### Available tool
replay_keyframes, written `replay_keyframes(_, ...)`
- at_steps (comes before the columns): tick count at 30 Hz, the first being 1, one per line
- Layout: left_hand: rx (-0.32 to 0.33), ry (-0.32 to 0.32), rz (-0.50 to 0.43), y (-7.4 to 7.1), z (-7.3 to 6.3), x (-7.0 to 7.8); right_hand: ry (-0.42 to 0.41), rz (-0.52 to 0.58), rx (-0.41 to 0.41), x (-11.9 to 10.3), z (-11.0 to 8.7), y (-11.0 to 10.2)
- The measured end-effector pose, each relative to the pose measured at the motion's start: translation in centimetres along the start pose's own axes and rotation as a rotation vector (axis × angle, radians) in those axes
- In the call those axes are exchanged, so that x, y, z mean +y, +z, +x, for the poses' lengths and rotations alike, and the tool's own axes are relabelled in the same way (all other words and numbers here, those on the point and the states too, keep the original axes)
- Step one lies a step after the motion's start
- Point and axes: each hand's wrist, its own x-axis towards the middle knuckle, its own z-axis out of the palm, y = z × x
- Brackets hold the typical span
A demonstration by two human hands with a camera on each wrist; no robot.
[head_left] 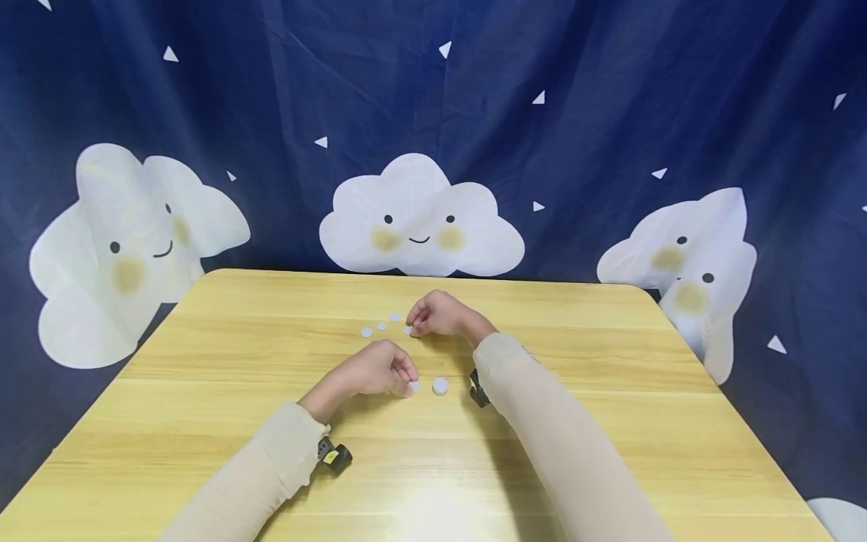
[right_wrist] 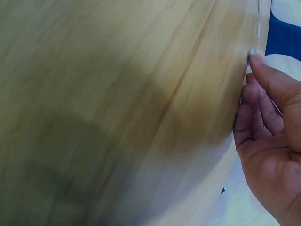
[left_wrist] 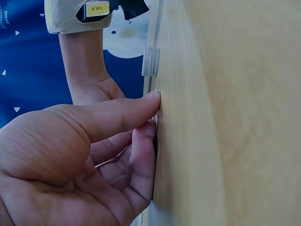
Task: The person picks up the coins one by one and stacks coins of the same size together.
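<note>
Near the table's middle my left hand (head_left: 379, 367) pinches a small white disc (head_left: 414, 385) at its fingertips, low over the wood. In the left wrist view the thumb and fingers mostly hide that disc. Just right of it stands a short stack of white discs (head_left: 440, 386), its layers visible edge-on in the left wrist view (left_wrist: 150, 62). Farther back, my right hand (head_left: 440, 312) has thumb and finger on another white disc (head_left: 408, 330), seen at the thumb tip in the right wrist view (right_wrist: 252, 51). Three loose discs (head_left: 381, 327) lie to the left of that hand.
Both hands work on a light wooden table (head_left: 582, 436) with rounded far corners. Behind it hangs a dark blue curtain (head_left: 284, 90) with smiling clouds. Each forearm wears a beige sleeve (head_left: 555, 421) and a small black wrist device (head_left: 335, 456).
</note>
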Motion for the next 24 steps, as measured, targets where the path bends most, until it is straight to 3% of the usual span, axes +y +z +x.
replay_keyframes(13,0.001,0.009,-0.013,0.0,-0.2,-0.3,0.030,-0.032,0.017,-0.6,0.1,0.7)
replay_keyframes(24,-0.003,0.008,-0.022,0.0,-0.2,-0.2,0.034,-0.103,-0.092,-1.4,0.0,0.0)
